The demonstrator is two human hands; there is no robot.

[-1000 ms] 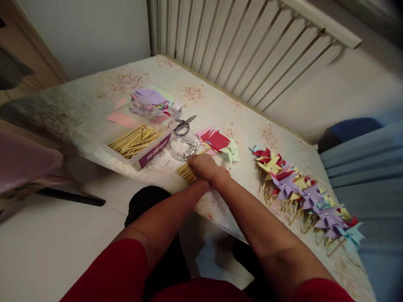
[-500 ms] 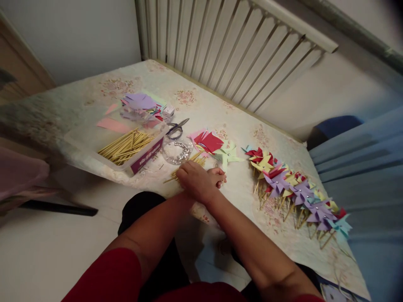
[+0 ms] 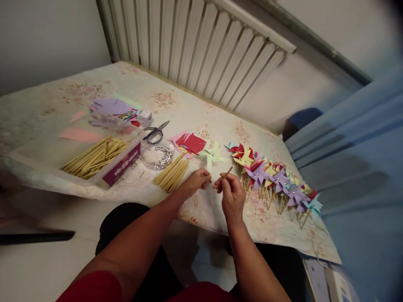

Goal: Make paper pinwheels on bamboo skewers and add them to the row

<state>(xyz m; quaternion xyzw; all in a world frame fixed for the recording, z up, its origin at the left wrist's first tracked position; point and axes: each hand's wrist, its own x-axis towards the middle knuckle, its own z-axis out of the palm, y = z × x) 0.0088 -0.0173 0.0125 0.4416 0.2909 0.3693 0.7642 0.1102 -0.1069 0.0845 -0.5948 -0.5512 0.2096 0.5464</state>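
Note:
My right hand [image 3: 233,196] is closed on a thin wooden stick [image 3: 228,172], whose end pokes up past the fingers. Beside it, my left hand [image 3: 198,181] is pinched shut. What its fingertips hold is too small to make out. Just beyond both hands is a pale green paper pinwheel [image 3: 213,156] with a shiny centre, its lower blade close to the left fingertips. A loose bundle of sticks [image 3: 172,174] lies left of my left hand. Behind it are stacked red and pink paper pieces [image 3: 192,143] and a clear round dish of small shiny pieces [image 3: 157,157].
On the left, a clear plastic box [image 3: 122,167] holds many sticks, with purple paper [image 3: 110,106] and a small white box [image 3: 145,116] behind. Scissors [image 3: 156,132] lie near the dish. Rows of finished pinwheels [image 3: 280,179] cover the right side. A radiator [image 3: 195,50] stands behind the table.
My right hand, crossed over my left arm at the stick bundle before, has moved right and now holds a stick. My left hand has shifted slightly left, and the camera view has turned right.

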